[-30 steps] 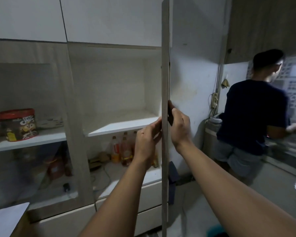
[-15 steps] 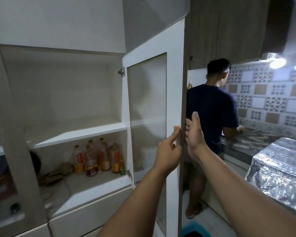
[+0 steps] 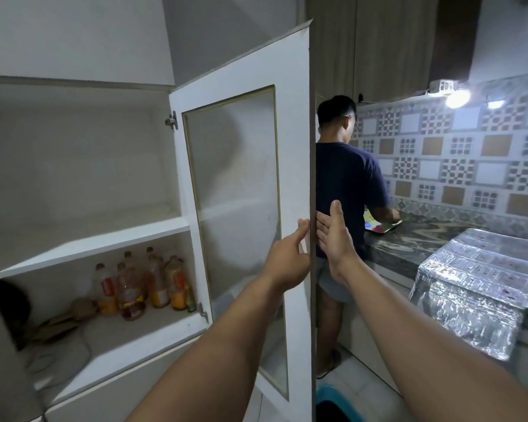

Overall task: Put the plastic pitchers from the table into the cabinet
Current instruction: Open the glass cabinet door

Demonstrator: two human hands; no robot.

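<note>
The white cabinet door (image 3: 296, 153) with a frosted glass pane stands swung wide open in the middle of the view. My left hand (image 3: 288, 257) touches the inner face of the door near its free edge, thumb up against the frame and fingers curled. My right hand (image 3: 333, 236) lies flat with straight fingers against the outer side of that edge. The cabinet (image 3: 171, 86) shows a bare white upper shelf (image 3: 83, 242). No plastic pitcher is in view.
Several bottles (image 3: 141, 284) stand on the lower shelf beside a cable and dark items. A person in a dark shirt (image 3: 348, 190) stands at the stone counter (image 3: 415, 239) right behind the door. A foil-covered block (image 3: 476, 287) sits at right; a blue bin (image 3: 336, 403) is on the floor.
The door has swung further open to the right with both hands on its edge. My right hand went from gripping the edge to lying flat against it.
</note>
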